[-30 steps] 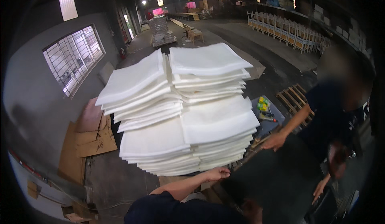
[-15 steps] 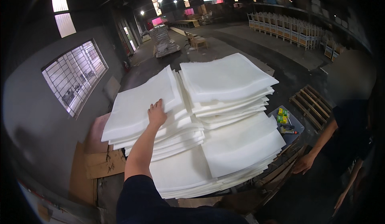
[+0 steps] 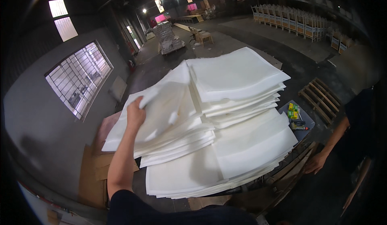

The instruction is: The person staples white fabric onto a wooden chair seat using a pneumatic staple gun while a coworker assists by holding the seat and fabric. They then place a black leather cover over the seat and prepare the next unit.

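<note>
My left hand (image 3: 136,114) is closed on the edge of a white foam sheet (image 3: 161,100), the top one of the left pile. That edge is lifted and bent up, and a faint yellowish stain shows in the middle. Beneath it lie several more white sheets (image 3: 181,144) with uneven edges. Right beside it rises another pile of white sheets (image 3: 238,73). In front, closer to me, lower stacks of the same sheets (image 3: 250,144) spread out. My right hand is out of the picture.
A co-worker's hand (image 3: 316,163) hangs at the right, near the stack. A grey tray (image 3: 300,134) holds green-yellow boxes and tools. Beyond it lies a wooden pallet (image 3: 320,100). Cardboard (image 3: 90,176) leans at the left, below a barred window (image 3: 78,80). A wrapped stack (image 3: 167,37) stands farther off.
My left hand, which lay spread on the top sheet, has closed on its edge and moved left, lifting and bending the sheet. The view has shifted slightly.
</note>
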